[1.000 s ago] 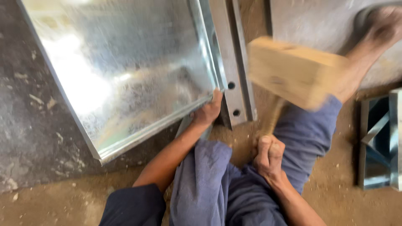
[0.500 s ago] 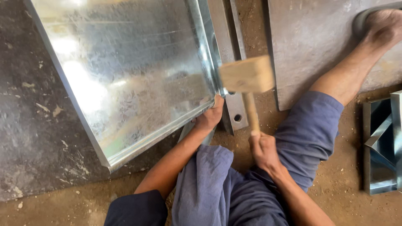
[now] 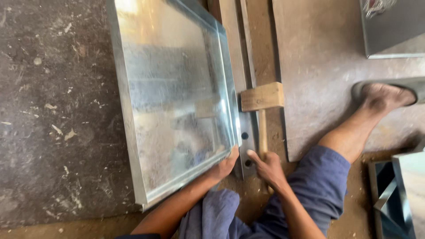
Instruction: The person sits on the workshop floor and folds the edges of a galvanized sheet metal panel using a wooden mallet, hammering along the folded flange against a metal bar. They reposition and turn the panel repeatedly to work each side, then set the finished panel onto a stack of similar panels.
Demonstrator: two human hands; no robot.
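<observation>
A shiny galvanized sheet-metal panel (image 3: pixel 172 97) with folded-up edges lies on the dark floor. My left hand (image 3: pixel 225 166) grips its near right corner. My right hand (image 3: pixel 268 168) is closed around the handle of a wooden mallet (image 3: pixel 262 97). The mallet's block head rests against the panel's right edge, over a steel angle bar (image 3: pixel 245 146) with holes that runs alongside that edge.
My right leg in blue trousers (image 3: pixel 323 181) stretches right, its foot in a sandal (image 3: pixel 385 95) on a grey metal sheet (image 3: pixel 327 66). Folded metal pieces (image 3: pixel 396 194) sit at the lower right. Another sheet (image 3: pixel 389 26) lies at the top right.
The mallet came down from a raised swing to the panel's right edge. The view shifted, so the panel now appears more upright. My left hand stayed on the corner.
</observation>
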